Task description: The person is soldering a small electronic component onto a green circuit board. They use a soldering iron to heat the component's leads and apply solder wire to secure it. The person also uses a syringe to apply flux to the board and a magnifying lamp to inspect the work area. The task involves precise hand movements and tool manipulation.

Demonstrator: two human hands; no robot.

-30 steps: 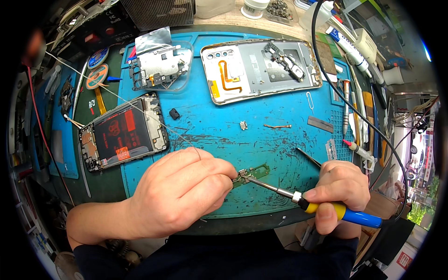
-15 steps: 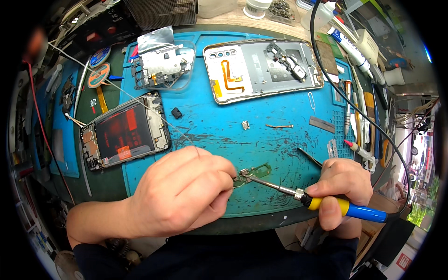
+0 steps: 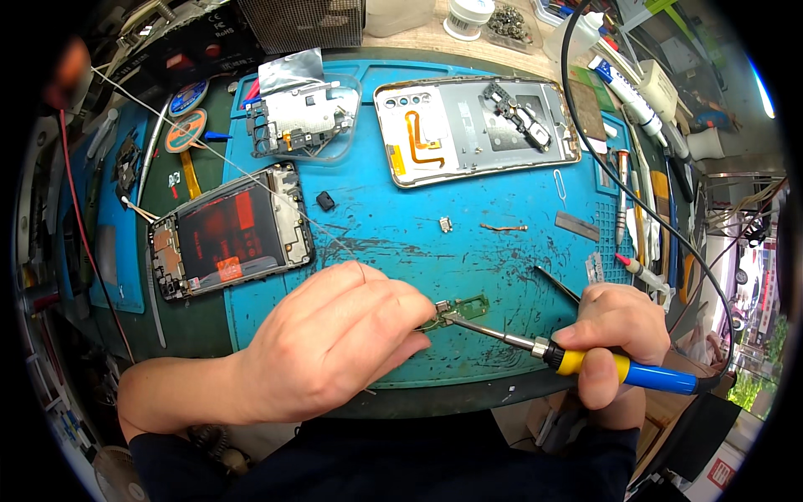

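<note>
My left hand point(image 3: 335, 347) is closed, thumb and fingertips pinched at the left end of a small green circuit board point(image 3: 473, 306). A little metal connector point(image 3: 442, 307) sits on that board, close to my fingertips. My right hand point(image 3: 619, 339) grips a soldering iron point(image 3: 661, 377) by its blue and yellow handle. The iron's metal tip points left and meets the board beside the connector. A thin pale wire point(image 3: 251, 177) runs from the upper left down to my left hand; whether my fingers hold it is hidden. Dark pointed tweezers point(image 3: 559, 284) poke out beyond my right hand.
An opened phone with a black battery point(image 3: 222, 234) lies left on the blue mat point(image 3: 376, 217). Farther back are a phone back frame point(image 3: 460, 159) and a clear tray point(image 3: 355, 109) of parts. Small parts dot the middle. A black cable point(image 3: 661, 213) arcs down the right, near several tools.
The whole view has shifted slightly. The circuit board and my left fingertips sit a little farther right, with the board turned slightly. The iron's tip stays beside the connector.
</note>
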